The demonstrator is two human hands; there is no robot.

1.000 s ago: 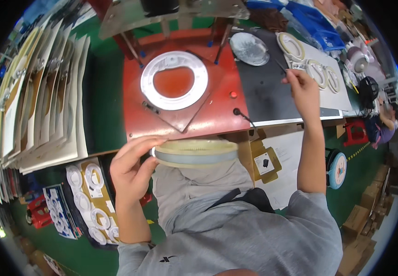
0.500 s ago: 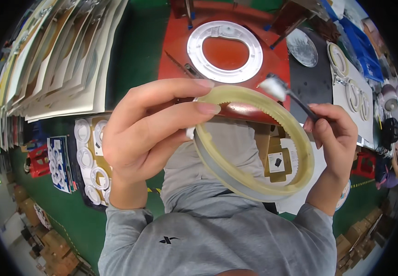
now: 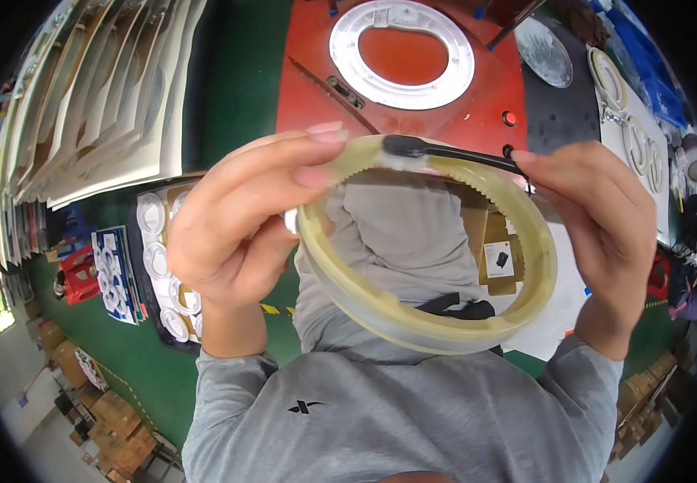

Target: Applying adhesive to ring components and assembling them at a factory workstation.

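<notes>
My left hand (image 3: 235,217) pinches the left side of a yellowish plastic ring (image 3: 540,266) with gear teeth along its inner wall. The ring is tilted in front of my chest. My right hand (image 3: 594,205) is closed on the black handle of a small brush (image 3: 473,151). Its head, with white bristles or white paste partly in view, lies against the toothed inner wall at the ring's far side. A small white piece (image 3: 291,220) shows at the ring's left edge, by my left fingers.
A white ring-shaped part (image 3: 347,50) lies on the red work surface (image 3: 308,97), with a red button (image 3: 509,118) near its right side. Further right sits a pale disc (image 3: 543,52) on a dark mat. Large upright boards (image 3: 99,105) stand at the left.
The brush has swung left and down from above the ring's right side onto its far inner wall. My left hand and the ring's near-left side have shifted slightly left.
</notes>
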